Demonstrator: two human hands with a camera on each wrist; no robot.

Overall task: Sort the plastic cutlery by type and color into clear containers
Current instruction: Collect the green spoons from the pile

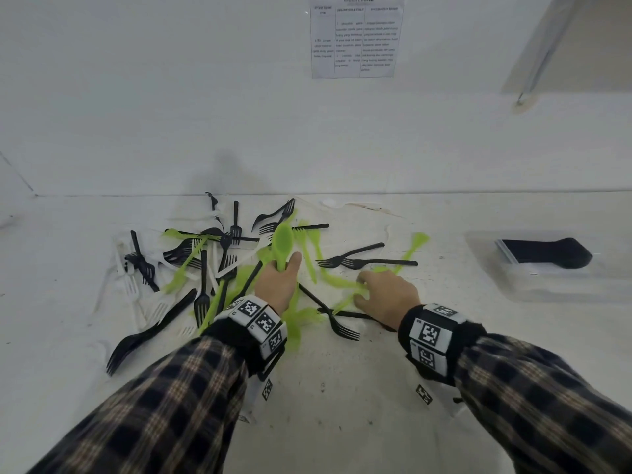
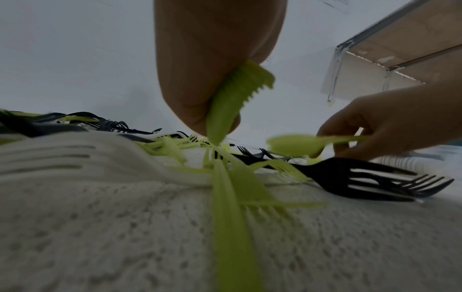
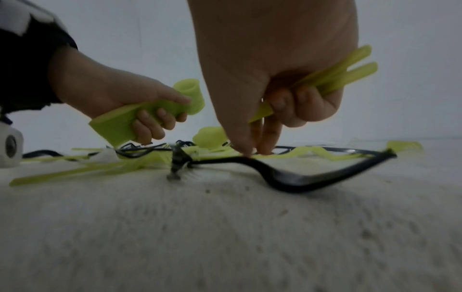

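Note:
My left hand (image 1: 278,280) grips a stack of green spoons (image 1: 282,243) by the handles, bowls pointing away; the stacked handle ends (image 2: 241,92) show under its palm. My right hand (image 1: 384,295) holds two green handles (image 3: 337,76) in its curled fingers, and a green spoon bowl (image 2: 295,145) sticks out of it. Its thumb and index fingertips (image 3: 246,152) touch down on green cutlery (image 1: 345,283) lying on the table. A clear container (image 1: 513,285) at the right holds stacked black spoons (image 1: 547,253).
A mixed pile of black forks (image 1: 201,299), white forks (image 1: 131,285) and green cutlery (image 1: 181,268) spreads over the white table left of and between my hands. A black fork (image 3: 287,178) lies just below my right hand. A wall with a paper sheet (image 1: 355,37) stands behind.

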